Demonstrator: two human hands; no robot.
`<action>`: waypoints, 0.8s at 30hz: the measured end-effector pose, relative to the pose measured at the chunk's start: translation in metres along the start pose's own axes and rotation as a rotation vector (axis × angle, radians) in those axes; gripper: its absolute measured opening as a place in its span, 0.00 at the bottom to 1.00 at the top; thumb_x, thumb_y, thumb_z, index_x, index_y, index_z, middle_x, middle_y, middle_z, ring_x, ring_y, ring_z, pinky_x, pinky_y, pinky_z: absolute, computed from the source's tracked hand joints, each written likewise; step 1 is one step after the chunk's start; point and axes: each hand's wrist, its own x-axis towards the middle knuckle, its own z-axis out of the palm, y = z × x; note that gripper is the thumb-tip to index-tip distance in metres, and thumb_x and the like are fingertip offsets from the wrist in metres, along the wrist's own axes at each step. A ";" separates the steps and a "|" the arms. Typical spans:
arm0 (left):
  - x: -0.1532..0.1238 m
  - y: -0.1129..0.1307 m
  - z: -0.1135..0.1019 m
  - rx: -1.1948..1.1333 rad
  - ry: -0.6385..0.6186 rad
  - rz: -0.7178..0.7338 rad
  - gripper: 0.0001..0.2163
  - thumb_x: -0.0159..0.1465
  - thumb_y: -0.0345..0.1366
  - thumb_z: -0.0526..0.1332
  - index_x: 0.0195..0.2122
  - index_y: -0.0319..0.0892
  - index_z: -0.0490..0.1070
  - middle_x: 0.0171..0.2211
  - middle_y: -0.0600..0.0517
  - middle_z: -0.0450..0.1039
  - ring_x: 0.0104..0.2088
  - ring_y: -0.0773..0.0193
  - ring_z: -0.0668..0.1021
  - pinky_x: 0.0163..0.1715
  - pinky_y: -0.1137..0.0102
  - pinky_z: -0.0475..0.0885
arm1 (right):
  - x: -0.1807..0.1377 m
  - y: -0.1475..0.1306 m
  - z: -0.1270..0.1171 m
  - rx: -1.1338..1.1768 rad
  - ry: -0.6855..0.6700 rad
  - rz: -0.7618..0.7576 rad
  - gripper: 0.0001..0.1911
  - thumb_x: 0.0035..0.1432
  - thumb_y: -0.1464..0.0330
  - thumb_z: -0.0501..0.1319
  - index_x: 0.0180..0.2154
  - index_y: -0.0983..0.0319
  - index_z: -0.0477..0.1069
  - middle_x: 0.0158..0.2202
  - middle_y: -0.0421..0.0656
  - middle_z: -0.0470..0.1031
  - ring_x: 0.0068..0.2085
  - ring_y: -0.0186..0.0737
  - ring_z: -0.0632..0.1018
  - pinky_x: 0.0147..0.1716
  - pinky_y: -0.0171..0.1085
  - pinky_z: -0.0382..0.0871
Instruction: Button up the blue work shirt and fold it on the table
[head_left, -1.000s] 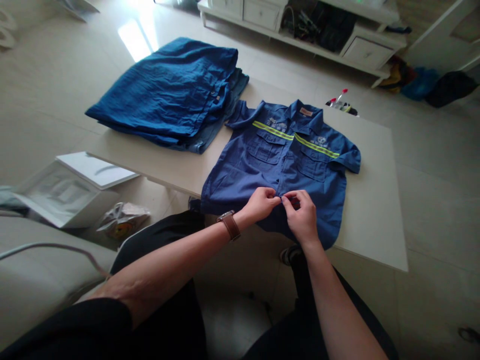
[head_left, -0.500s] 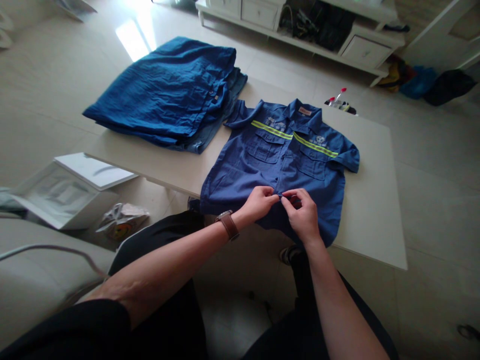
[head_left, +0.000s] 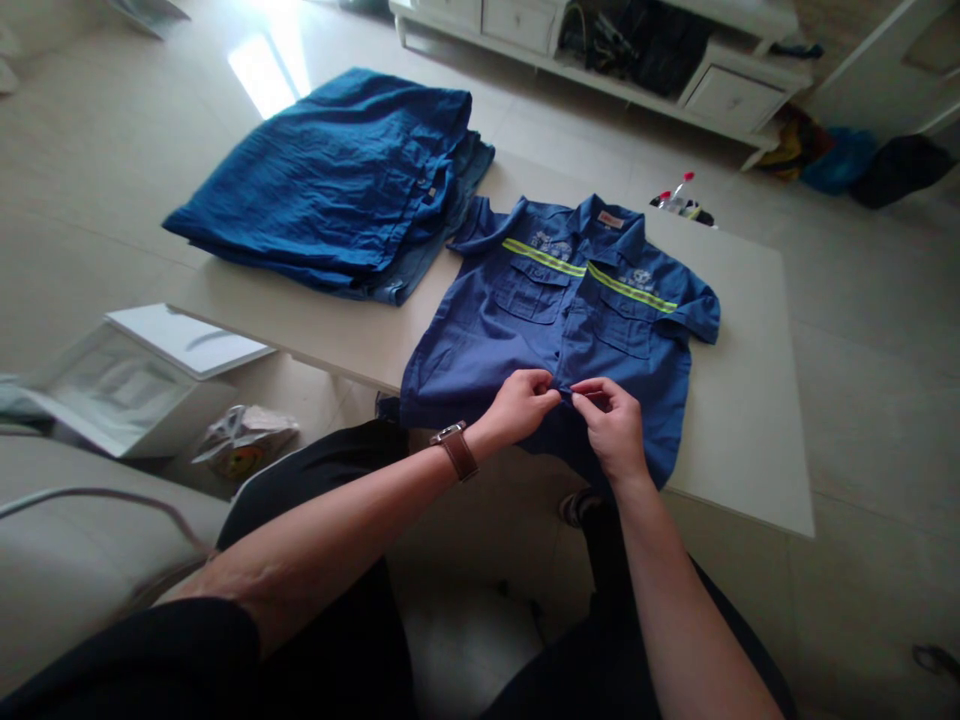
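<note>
Folded blue garments (head_left: 337,180), white cabinet (head_left: 600,50)

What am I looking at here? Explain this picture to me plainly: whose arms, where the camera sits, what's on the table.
The camera sits on a person's head, looking down at their own bare arms. The left hand, with a brown watch on its wrist, and the right hand both pinch the front placket of a blue work shirt near its hem. The shirt has yellow reflective stripes and lies flat on a pale table. A stack of folded blue garments rests at the table's far left. Small bottles stand at the far edge.
</note>
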 end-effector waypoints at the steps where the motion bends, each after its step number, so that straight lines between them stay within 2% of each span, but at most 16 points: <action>1: 0.000 0.000 0.000 -0.004 -0.006 0.006 0.13 0.57 0.34 0.59 0.21 0.44 0.54 0.21 0.60 0.51 0.25 0.70 0.55 0.26 0.69 0.49 | 0.001 0.001 0.000 0.013 0.002 0.009 0.10 0.51 0.60 0.68 0.32 0.59 0.78 0.32 0.42 0.80 0.33 0.43 0.77 0.37 0.42 0.71; 8: -0.003 0.005 0.001 -0.004 -0.070 0.017 0.12 0.59 0.35 0.59 0.22 0.43 0.57 0.21 0.60 0.54 0.25 0.70 0.57 0.26 0.70 0.50 | 0.005 0.008 0.002 0.105 0.004 0.062 0.12 0.46 0.59 0.69 0.32 0.59 0.75 0.29 0.41 0.78 0.32 0.41 0.76 0.35 0.40 0.71; 14: -0.001 0.005 -0.002 0.050 -0.108 0.025 0.11 0.60 0.36 0.60 0.23 0.43 0.59 0.21 0.60 0.56 0.25 0.70 0.58 0.26 0.69 0.52 | 0.003 0.007 0.004 0.071 -0.002 0.064 0.14 0.52 0.56 0.67 0.32 0.59 0.74 0.28 0.39 0.73 0.30 0.39 0.72 0.33 0.39 0.66; 20: -0.003 0.004 -0.003 0.109 -0.110 0.024 0.12 0.57 0.34 0.62 0.22 0.42 0.60 0.21 0.59 0.60 0.25 0.70 0.62 0.27 0.70 0.53 | 0.004 0.014 0.006 0.015 0.007 0.059 0.13 0.52 0.56 0.65 0.29 0.59 0.71 0.31 0.40 0.71 0.35 0.41 0.72 0.41 0.42 0.67; 24: -0.004 0.008 -0.007 0.241 -0.165 -0.066 0.13 0.57 0.33 0.63 0.19 0.42 0.60 0.18 0.58 0.59 0.24 0.70 0.63 0.26 0.70 0.53 | 0.005 0.026 0.010 -0.052 -0.004 0.065 0.11 0.51 0.58 0.62 0.25 0.58 0.69 0.36 0.43 0.71 0.38 0.43 0.73 0.46 0.44 0.69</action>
